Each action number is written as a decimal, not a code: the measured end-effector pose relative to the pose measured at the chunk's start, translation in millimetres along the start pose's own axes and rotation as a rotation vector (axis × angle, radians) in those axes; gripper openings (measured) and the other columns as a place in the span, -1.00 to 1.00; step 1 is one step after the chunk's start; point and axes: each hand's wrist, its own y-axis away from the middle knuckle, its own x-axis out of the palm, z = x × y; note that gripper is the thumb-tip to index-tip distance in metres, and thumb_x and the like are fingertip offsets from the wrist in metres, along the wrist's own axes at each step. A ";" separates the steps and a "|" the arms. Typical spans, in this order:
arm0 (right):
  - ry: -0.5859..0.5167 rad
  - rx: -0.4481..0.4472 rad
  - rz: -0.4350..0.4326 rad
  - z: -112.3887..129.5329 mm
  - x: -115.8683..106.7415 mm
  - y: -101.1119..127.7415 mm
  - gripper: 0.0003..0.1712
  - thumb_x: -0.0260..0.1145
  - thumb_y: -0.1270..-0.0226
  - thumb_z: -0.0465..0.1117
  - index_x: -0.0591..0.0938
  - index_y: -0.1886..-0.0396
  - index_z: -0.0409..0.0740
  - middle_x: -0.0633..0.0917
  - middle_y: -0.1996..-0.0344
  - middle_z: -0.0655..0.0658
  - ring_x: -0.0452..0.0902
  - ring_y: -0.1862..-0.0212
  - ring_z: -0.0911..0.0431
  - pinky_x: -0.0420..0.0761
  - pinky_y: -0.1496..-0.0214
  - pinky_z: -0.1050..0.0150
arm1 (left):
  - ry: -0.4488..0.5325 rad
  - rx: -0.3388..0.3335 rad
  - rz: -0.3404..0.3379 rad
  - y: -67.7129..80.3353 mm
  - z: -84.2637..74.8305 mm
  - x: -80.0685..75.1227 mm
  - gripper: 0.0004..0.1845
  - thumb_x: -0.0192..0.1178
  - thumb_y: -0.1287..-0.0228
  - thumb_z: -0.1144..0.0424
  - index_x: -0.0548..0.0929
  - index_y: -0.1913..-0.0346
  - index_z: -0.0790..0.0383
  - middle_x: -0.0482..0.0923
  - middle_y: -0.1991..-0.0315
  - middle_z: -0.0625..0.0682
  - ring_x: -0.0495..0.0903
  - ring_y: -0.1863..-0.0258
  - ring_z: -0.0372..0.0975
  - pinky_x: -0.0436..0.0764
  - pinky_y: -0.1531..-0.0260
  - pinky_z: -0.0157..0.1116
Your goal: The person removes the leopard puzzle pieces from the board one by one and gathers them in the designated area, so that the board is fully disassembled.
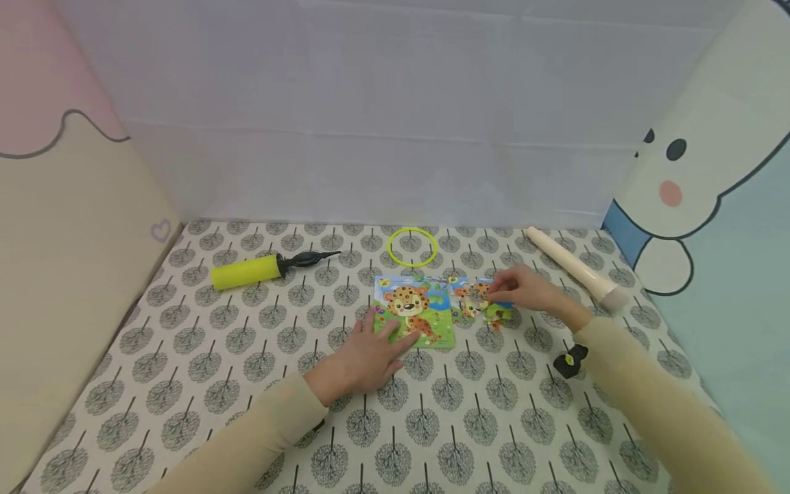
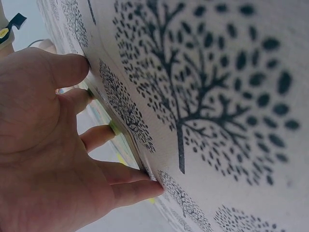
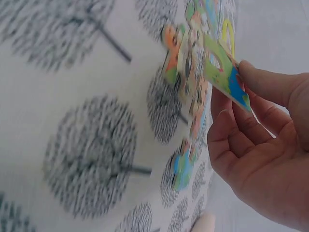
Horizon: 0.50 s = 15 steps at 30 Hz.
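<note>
A square picture board [image 1: 441,333] with a cartoon leopard cub on green grass lies flat on the cloth. The fingers of my left hand [image 1: 370,353] rest spread on its lower left part; in the left wrist view they reach over the board's edge [image 2: 126,133]. To its right lie loose jigsaw pieces [image 1: 472,309] with parts of a similar leopard picture. Over them my right hand [image 1: 524,288] pinches a jigsaw piece [image 3: 223,77], green and blue, between thumb and fingers. Another blue and green piece [image 3: 183,169] lies on the cloth below that hand.
Behind the board lies a yellow ring [image 1: 390,245]. A yellow hand pump [image 1: 247,272] with a black nozzle is at the left, and a long cream tube [image 1: 570,264] at the right. The tree-print cloth [image 1: 271,398] meets a pale wall at the back.
</note>
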 end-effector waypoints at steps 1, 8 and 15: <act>0.000 0.001 0.000 -2.0 -3.2 3.1 -0.80 0.30 -0.32 -0.25 0.66 0.18 -0.32 0.70 0.38 -0.08 0.61 0.33 0.03 0.58 0.28 0.08 | 0.002 -0.003 -0.001 0.2 0.3 -0.5 -0.37 -0.19 -0.48 -0.12 -0.05 -0.52 -0.22 0.02 -0.46 0.13 -0.12 -0.30 0.45 0.16 -0.20 0.25; 0.000 0.081 0.042 -14.2 -21.3 21.4 -0.77 0.28 -0.34 -0.25 0.65 0.14 -0.35 0.69 0.33 -0.08 0.56 0.34 0.03 0.57 0.32 0.11 | 0.008 -0.010 -0.006 0.3 0.2 -0.2 -0.38 -0.19 -0.48 -0.12 -0.04 -0.52 -0.22 0.03 -0.45 0.12 -0.11 -0.30 0.45 0.15 -0.19 0.25; -0.030 0.090 0.082 -28.8 -22.6 28.5 -0.83 0.27 -0.33 -0.32 0.65 0.19 -0.35 0.67 0.35 -0.13 0.55 0.34 -0.04 0.56 0.33 0.16 | 0.011 0.001 -0.015 -0.3 0.3 0.9 -0.39 -0.20 -0.48 -0.12 -0.03 -0.52 -0.21 0.04 -0.45 0.13 -0.08 -0.29 0.46 0.17 -0.19 0.25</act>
